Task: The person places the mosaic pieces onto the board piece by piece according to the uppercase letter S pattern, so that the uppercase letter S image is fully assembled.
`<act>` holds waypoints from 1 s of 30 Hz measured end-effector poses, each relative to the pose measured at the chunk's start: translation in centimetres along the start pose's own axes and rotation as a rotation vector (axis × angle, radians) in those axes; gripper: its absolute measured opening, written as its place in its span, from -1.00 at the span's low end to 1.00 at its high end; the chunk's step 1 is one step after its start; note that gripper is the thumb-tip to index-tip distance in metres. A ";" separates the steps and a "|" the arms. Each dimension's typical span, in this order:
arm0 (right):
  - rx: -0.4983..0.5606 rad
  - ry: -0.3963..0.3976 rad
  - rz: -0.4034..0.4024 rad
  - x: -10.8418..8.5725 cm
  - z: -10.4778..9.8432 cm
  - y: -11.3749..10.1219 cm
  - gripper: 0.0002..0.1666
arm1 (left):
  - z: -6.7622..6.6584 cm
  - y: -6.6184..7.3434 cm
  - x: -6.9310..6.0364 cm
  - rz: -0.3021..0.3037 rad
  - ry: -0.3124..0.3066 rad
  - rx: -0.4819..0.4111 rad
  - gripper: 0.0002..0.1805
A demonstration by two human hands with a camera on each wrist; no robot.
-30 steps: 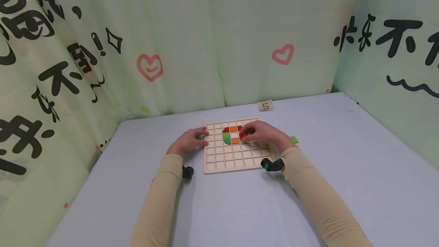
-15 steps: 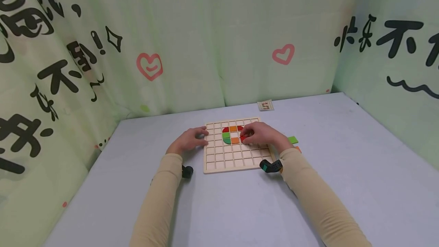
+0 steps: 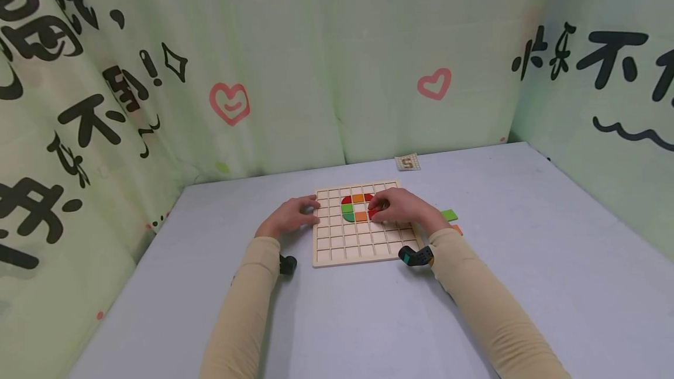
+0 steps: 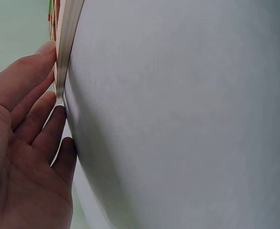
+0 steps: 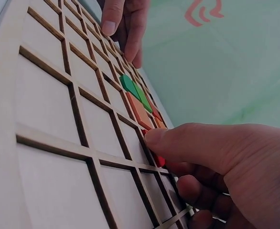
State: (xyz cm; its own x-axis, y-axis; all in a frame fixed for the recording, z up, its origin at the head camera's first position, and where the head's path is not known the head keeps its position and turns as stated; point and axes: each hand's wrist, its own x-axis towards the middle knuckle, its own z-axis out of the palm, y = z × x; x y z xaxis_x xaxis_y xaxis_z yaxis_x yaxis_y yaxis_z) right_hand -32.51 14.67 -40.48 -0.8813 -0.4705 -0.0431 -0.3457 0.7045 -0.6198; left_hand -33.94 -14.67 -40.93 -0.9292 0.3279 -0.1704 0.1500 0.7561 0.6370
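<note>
A wooden grid board (image 3: 343,244) lies on the table with coloured tiles in its cells. My left hand (image 3: 289,215) rests at its left edge, fingers fairly straight; in the left wrist view the thumb (image 4: 27,71) touches the board's rim (image 4: 68,38). My right hand (image 3: 402,206) is over the tile group. In the right wrist view its thumb and forefinger pinch a red tile (image 5: 160,160) at a cell, partly hidden by the thumb. Beside it sit an orange tile (image 5: 139,110), a dark green rounded tile (image 5: 128,84) and a light green tile (image 5: 142,98).
Right of the board, a light green tile (image 3: 450,215) and an orange tile (image 3: 457,229) lie on the table (image 3: 337,320), the orange one partly behind the right wrist. A small patterned card (image 3: 408,162) lies near the back edge. A printed curtain (image 3: 326,75) stands behind.
My right hand has shifted slightly and the red tile has moved a little nearer to me. The loose orange tile has come into view beside the right wrist. The left hand stays put.
</note>
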 end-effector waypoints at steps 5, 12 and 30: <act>-0.004 0.000 0.004 -0.1 -0.1 -0.1 -0.73 | 0.0 0.0 0.0 0.007 -0.001 0.004 -0.53; -0.018 0.003 0.002 -0.1 0.0 -0.1 -0.75 | -0.1 0.2 -0.3 0.021 0.003 0.020 -0.55; -0.005 0.008 0.006 -0.1 0.2 -0.1 -0.78 | 0.0 0.0 -0.1 0.013 0.001 0.015 -0.54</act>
State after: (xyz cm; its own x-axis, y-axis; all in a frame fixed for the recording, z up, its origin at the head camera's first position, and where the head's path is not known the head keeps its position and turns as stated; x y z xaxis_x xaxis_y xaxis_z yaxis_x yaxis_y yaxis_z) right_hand -32.34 14.50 -40.58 -0.8860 -0.4620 -0.0404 -0.3422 0.7101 -0.6154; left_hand -33.84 -14.69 -40.90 -0.9276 0.3369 -0.1615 0.1667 0.7601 0.6280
